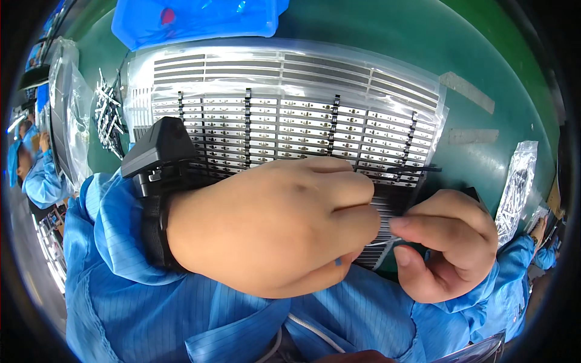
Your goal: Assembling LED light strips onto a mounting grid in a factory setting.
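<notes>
My left hand (272, 224) reaches over the near part of a panel of metal strips (290, 139). Its fingers curl under; a speck of blue shows by them, and what they hold is hidden. A black strap with a black box-shaped device (158, 150) circles that wrist. Close to its right, my right hand (451, 245) is bent, its thumb and index fingertips apart with nothing visible between them. Between the hands lies a thin pale piece (385, 242), too small to name. The strips stand in rows, crossed by black toothed bars (247, 130).
A blue plastic bin (196, 27) sits at the far left on the green table (387, 30). Small metal parts (109, 118) lie in a pile at left, beside clear plastic (72, 115). A clear bag of metal parts (517, 190) is at right. Other people in blue work on both sides.
</notes>
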`<state>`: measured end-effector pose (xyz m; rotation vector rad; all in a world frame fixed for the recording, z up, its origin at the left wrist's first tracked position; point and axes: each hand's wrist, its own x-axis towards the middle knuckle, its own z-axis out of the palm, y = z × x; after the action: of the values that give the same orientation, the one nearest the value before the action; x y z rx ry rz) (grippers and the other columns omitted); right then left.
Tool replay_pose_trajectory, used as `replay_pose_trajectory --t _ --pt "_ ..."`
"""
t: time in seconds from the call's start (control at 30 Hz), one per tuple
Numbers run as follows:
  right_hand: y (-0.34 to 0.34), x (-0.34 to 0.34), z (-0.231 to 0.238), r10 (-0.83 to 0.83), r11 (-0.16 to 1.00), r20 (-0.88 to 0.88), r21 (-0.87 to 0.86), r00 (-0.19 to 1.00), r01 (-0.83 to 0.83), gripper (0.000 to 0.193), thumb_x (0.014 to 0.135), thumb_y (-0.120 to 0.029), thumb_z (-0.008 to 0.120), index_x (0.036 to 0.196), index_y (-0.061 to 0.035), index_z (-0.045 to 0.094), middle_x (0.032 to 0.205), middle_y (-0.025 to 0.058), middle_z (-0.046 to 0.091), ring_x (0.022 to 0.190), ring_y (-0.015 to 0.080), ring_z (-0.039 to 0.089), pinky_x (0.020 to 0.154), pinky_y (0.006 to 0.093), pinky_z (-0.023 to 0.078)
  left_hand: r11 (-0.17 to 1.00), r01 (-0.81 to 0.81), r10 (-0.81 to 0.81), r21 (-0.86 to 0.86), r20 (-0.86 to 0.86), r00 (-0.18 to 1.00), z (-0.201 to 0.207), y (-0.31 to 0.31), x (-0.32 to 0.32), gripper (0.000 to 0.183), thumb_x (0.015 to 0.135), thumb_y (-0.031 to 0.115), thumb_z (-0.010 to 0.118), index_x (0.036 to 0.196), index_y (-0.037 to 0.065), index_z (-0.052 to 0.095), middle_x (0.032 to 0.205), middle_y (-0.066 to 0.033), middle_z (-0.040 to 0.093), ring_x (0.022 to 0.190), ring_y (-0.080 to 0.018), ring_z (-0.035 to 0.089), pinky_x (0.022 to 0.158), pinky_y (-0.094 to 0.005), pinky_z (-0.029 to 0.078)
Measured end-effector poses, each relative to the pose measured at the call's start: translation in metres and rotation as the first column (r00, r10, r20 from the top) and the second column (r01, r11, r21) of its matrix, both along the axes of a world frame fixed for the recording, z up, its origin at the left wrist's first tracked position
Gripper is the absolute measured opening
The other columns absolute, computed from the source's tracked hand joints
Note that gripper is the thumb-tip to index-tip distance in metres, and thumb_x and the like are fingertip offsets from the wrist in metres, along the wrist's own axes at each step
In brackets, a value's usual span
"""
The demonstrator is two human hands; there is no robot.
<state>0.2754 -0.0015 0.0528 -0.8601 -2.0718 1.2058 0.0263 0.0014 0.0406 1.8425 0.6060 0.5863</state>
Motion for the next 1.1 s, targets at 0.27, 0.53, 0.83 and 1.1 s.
replay_pose_trajectory --t 0.27,0.53,0.83,1.1 --pt "0.003 0.008 -0.011 -0.032 0.999 -0.019 -0.013 0.999 0.032 0.023 0.071 0.004 0.073 0.094 0.0008 0.074 0.076 0.0106 0.066 0.054 0.0162 0.058 0.048 0.0258 0.044 0.995 -0.007 0.014 0.097 -0.069 0.998 -0.003 0.005 0.004 0.012 0.08 0.006 0.076 0.088 0.004 0.068 0.083 -0.0087 0.057 0.067 -0.0265 0.056 0.059 -0.0374 0.046" --pt "0.008 0.02 -0.025 0.033 0.998 -0.143 0.058 0.989 -0.025 0.02 0.073 0.0 0.077 0.093 0.0034 0.076 0.073 0.01 0.071 0.05 0.0151 0.063 0.043 0.025 0.048 0.997 -0.06 0.068 0.053 -0.159 0.985 0.0 0.01 0.007 0.013 0.081 0.01 0.081 0.09 0.005 0.073 0.078 -0.0037 0.058 0.063 -0.0198 0.055 0.056 -0.0342 0.041" --pt "0.006 0.015 -0.019 0.193 0.981 -0.233 0.027 0.953 -0.192 0.018 0.075 -0.004 0.079 0.093 -0.0037 0.078 0.074 0.0067 0.073 0.049 0.0144 0.062 0.043 0.0245 0.048 0.998 0.029 -0.031 0.058 0.041 0.999 0.001 0.015 0.0 0.013 0.076 0.009 0.083 0.087 0.006 0.079 0.076 0.0012 0.058 0.062 -0.0157 0.054 0.055 -0.0308 0.04" --pt "0.002 -0.006 -0.02 0.202 0.975 -0.104 0.119 0.974 -0.19 0.02 0.071 -0.008 0.079 0.085 0.0028 0.069 0.072 0.0073 0.062 0.053 0.0184 0.061 0.042 0.0293 0.049 0.97 -0.029 -0.036 0.241 0.26 0.965 -0.006 0.009 0.002 0.016 0.076 0.009 0.082 0.091 0.003 0.081 0.075 0.001 0.055 0.063 -0.0125 0.052 0.05 -0.0248 0.038"
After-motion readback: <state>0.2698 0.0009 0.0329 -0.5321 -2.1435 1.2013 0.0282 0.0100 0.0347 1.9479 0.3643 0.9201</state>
